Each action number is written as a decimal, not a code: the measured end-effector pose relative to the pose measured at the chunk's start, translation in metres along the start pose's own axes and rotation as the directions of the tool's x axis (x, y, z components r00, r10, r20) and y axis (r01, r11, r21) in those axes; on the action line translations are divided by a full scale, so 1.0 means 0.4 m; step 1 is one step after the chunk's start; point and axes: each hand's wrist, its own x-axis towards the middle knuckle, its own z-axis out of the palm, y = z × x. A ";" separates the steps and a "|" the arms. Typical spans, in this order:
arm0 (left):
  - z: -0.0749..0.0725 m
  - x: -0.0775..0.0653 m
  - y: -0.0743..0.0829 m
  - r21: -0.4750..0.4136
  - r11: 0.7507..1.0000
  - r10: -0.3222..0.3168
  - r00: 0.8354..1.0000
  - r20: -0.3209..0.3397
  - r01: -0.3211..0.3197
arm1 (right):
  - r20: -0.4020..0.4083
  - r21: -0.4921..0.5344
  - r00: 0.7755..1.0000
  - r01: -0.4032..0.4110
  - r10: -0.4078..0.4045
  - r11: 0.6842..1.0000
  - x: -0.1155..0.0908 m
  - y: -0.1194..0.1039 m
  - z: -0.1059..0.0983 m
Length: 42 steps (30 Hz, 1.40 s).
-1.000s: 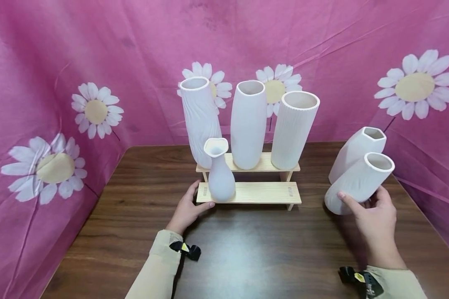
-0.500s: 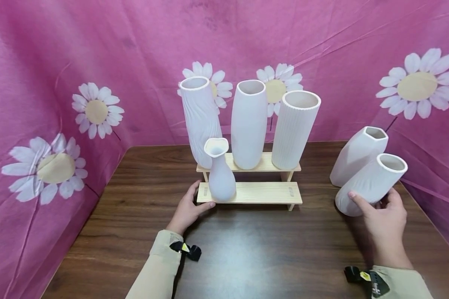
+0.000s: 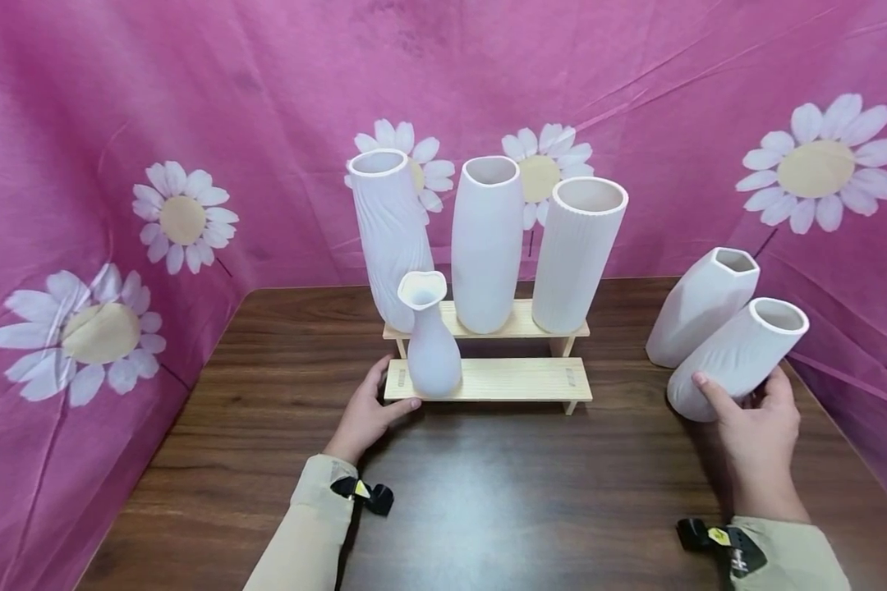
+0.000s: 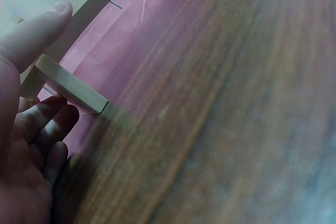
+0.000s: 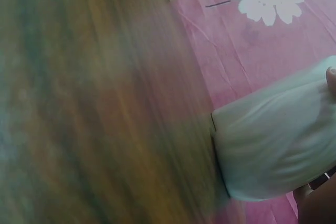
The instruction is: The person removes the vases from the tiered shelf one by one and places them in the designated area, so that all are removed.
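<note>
My right hand (image 3: 761, 431) grips a white vase (image 3: 735, 353) with an oval mouth and soft ripples, thumb on its near side. In the right wrist view that vase (image 5: 278, 135) has its base at the table surface. Just behind it a faceted white vase (image 3: 702, 308) overlaps it. My left hand (image 3: 367, 417) holds the left end of the lower tier of a two-step wooden stand (image 3: 517, 379), thumb along the front edge. In the left wrist view the thumb lies over the stand's board and the fingers curl by its leg (image 4: 71, 85).
A small fluted-mouth vase (image 3: 434, 353) stands on the lower step's left. On the upper step are a wavy vase (image 3: 392, 238), a smooth vase (image 3: 488, 246) and a ribbed vase (image 3: 578, 263). The brown table (image 3: 266, 394) meets a pink daisy-print cloth (image 3: 281, 98) behind.
My right hand has shifted the rippled vase to the right, uncovering more of the faceted vase. My left hand stays on the stand, and the head view has turned slightly.
</note>
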 end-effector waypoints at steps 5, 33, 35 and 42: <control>-0.003 0.000 0.003 0.017 1.000 -0.003 1.000 0.001 0.003 | 0.021 -0.059 1.000 -0.002 0.003 0.998 0.003 0.002 0.001; 0.000 0.005 0.000 -0.019 1.000 0.012 1.000 -0.001 -0.012 | 0.036 -0.139 0.999 -0.003 0.008 0.990 0.019 0.006 0.004; 0.000 0.005 0.001 -0.015 1.000 0.015 1.000 -0.001 -0.015 | 0.036 -0.137 0.999 0.001 0.004 0.991 0.018 0.008 0.004; 0.001 -0.001 0.002 -0.002 1.000 0.005 1.000 -0.001 -0.005 | 0.028 -0.150 1.000 0.017 -0.013 0.989 0.018 0.013 0.002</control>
